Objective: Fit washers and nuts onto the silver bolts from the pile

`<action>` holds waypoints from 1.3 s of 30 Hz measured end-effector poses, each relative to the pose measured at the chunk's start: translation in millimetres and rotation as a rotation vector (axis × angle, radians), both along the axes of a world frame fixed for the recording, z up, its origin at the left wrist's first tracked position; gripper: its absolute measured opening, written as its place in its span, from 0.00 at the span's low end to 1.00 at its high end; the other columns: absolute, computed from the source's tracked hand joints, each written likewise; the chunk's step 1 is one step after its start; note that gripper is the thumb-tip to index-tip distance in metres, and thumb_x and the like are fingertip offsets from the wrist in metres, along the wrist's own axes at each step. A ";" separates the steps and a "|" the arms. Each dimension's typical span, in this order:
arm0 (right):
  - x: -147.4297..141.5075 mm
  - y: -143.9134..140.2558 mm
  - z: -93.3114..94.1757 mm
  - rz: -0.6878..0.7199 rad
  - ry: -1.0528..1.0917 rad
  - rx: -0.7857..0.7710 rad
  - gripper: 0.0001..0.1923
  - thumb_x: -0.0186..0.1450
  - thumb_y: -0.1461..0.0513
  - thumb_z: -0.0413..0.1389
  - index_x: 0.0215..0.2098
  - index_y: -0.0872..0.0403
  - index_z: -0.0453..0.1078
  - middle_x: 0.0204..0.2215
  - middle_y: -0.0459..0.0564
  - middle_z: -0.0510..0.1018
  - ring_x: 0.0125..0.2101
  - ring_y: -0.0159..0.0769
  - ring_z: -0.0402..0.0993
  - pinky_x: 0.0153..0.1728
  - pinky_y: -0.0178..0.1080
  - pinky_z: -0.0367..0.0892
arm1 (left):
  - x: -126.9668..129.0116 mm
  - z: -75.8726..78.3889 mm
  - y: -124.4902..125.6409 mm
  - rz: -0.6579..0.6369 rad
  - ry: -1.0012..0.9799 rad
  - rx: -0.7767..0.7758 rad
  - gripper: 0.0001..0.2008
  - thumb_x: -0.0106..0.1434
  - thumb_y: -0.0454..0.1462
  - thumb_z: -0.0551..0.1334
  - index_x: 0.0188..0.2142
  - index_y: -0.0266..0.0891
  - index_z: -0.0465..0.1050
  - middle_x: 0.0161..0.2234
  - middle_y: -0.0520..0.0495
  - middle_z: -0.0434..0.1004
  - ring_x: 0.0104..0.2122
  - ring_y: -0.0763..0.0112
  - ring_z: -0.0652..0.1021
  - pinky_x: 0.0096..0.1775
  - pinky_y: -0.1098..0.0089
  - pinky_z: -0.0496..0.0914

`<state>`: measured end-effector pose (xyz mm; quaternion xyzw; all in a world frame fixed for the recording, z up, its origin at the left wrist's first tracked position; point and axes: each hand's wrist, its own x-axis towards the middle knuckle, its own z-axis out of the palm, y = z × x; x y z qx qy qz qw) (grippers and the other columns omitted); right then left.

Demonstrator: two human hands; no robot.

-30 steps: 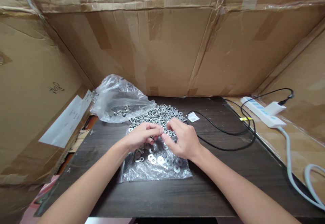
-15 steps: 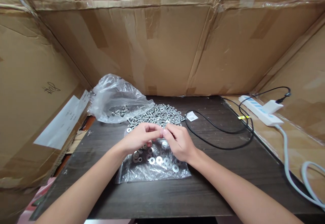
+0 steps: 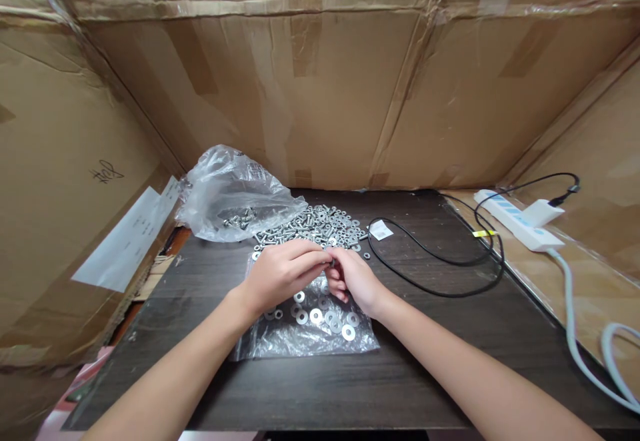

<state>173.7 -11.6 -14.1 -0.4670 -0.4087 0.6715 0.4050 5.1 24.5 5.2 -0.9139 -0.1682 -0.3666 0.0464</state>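
At the left, a lettered paper sheet is seen against the cardboard wall. Beside it, a crumpled clear bag with bolts inside is set on the dark counter. The left hand is held over a flat plastic bag strewn with washers, before a pile of bolts, nuts and washers. A small metal fastener, largely hidden, is pinched between its fingertips and those of the curled right hand. Further right, a white label is skirted by a black cable, and a white adapter is plugged into a power strip.
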 end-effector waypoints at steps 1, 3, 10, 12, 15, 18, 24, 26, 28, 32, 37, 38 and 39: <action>0.8 0.6 0.2 0.007 0.006 -0.016 0.21 0.65 0.53 0.44 0.17 0.51 0.51 0.09 0.37 0.53 0.09 0.25 0.50 0.11 0.30 0.46 | 0.2 0.1 -0.1 0.001 0.000 0.017 0.05 0.69 0.33 0.60 0.42 0.38 0.75 0.38 0.48 0.81 0.36 0.71 0.80 0.35 0.73 0.74; 2.6 1.1 1.5 0.019 -0.004 -0.034 0.20 0.65 0.54 0.44 0.17 0.51 0.52 0.09 0.37 0.53 0.09 0.25 0.50 0.10 0.30 0.46 | 0.4 0.3 -0.6 0.004 0.005 0.030 0.05 0.69 0.33 0.60 0.42 0.38 0.75 0.37 0.49 0.81 0.35 0.71 0.80 0.35 0.73 0.74; 5.6 0.4 8.0 0.088 -0.037 -0.055 0.21 0.67 0.51 0.46 0.19 0.51 0.53 0.09 0.36 0.54 0.10 0.24 0.51 0.10 0.28 0.48 | -0.6 -1.0 0.0 0.019 0.038 0.007 0.07 0.70 0.34 0.57 0.41 0.38 0.75 0.37 0.48 0.81 0.36 0.72 0.80 0.35 0.74 0.74; 5.3 1.0 7.0 0.090 -0.038 -0.058 0.22 0.67 0.50 0.46 0.19 0.51 0.53 0.10 0.36 0.54 0.10 0.24 0.51 0.10 0.29 0.48 | -0.6 -2.0 0.4 0.014 0.042 -0.009 0.07 0.70 0.33 0.57 0.41 0.38 0.75 0.38 0.48 0.81 0.36 0.72 0.80 0.34 0.74 0.74; 5.9 0.5 5.0 0.108 -0.093 -0.024 0.24 0.69 0.48 0.43 0.19 0.51 0.52 0.10 0.37 0.53 0.11 0.26 0.51 0.12 0.31 0.48 | -0.1 -2.4 0.2 0.004 0.023 -0.055 0.07 0.69 0.33 0.58 0.42 0.38 0.75 0.38 0.48 0.81 0.36 0.72 0.80 0.35 0.74 0.74; 9.4 -3.1 6.3 0.033 -0.370 0.277 0.28 0.71 0.47 0.38 0.19 0.52 0.55 0.13 0.41 0.58 0.16 0.28 0.56 0.19 0.33 0.53 | 1.4 0.6 -1.6 0.012 -0.077 -0.215 0.06 0.67 0.33 0.60 0.41 0.38 0.76 0.36 0.47 0.80 0.30 0.74 0.78 0.32 0.73 0.73; 17.4 -9.1 14.6 -0.108 -0.914 0.944 0.12 0.69 0.55 0.49 0.34 0.54 0.65 0.31 0.49 0.72 0.29 0.34 0.66 0.31 0.37 0.58 | 5.3 10.3 -1.5 0.122 -0.382 -0.971 0.08 0.61 0.41 0.65 0.34 0.37 0.77 0.28 0.49 0.77 0.23 0.76 0.71 0.25 0.75 0.67; 18.0 -8.4 14.6 -0.099 -0.969 1.020 0.10 0.66 0.56 0.51 0.38 0.54 0.66 0.33 0.50 0.73 0.31 0.36 0.68 0.30 0.37 0.59 | 4.8 9.7 1.6 0.065 -0.333 -1.280 0.09 0.60 0.41 0.65 0.31 0.36 0.76 0.26 0.50 0.74 0.23 0.77 0.69 0.24 0.76 0.65; 17.9 -7.4 13.4 -0.097 -1.000 1.085 0.08 0.65 0.57 0.52 0.37 0.55 0.66 0.33 0.50 0.73 0.31 0.36 0.69 0.30 0.37 0.59 | 3.3 7.6 4.6 0.007 -0.264 -1.535 0.09 0.58 0.41 0.65 0.28 0.36 0.75 0.24 0.52 0.70 0.22 0.78 0.66 0.24 0.77 0.63; 17.8 -7.0 11.7 -0.081 -1.017 1.198 0.08 0.65 0.58 0.51 0.32 0.54 0.65 0.28 0.49 0.72 0.28 0.34 0.66 0.28 0.37 0.58 | -0.2 6.5 6.1 -0.076 -0.199 -1.807 0.13 0.56 0.44 0.67 0.25 0.37 0.72 0.20 0.55 0.61 0.21 0.78 0.62 0.24 0.76 0.62; 19.3 -8.0 13.3 -0.073 -1.089 1.259 0.16 0.69 0.54 0.46 0.27 0.53 0.64 0.23 0.49 0.69 0.26 0.34 0.62 0.27 0.37 0.55 | 0.0 12.0 3.4 -0.144 -0.183 -1.838 0.16 0.55 0.47 0.69 0.27 0.36 0.73 0.20 0.55 0.62 0.20 0.79 0.61 0.25 0.76 0.62; 19.5 -8.3 13.7 -0.083 -1.103 1.247 0.17 0.70 0.54 0.46 0.27 0.52 0.63 0.23 0.48 0.69 0.26 0.34 0.62 0.27 0.37 0.55 | 1.1 12.7 2.7 -0.149 -0.187 -1.792 0.16 0.56 0.47 0.68 0.28 0.36 0.73 0.20 0.55 0.62 0.21 0.79 0.62 0.25 0.75 0.62; 19.6 -8.6 13.9 -0.097 -1.106 1.227 0.18 0.70 0.53 0.45 0.26 0.52 0.62 0.22 0.48 0.68 0.25 0.34 0.62 0.27 0.37 0.54 | 2.5 12.9 1.7 -0.145 -0.192 -1.728 0.14 0.57 0.46 0.68 0.28 0.36 0.74 0.21 0.55 0.63 0.21 0.79 0.63 0.25 0.75 0.62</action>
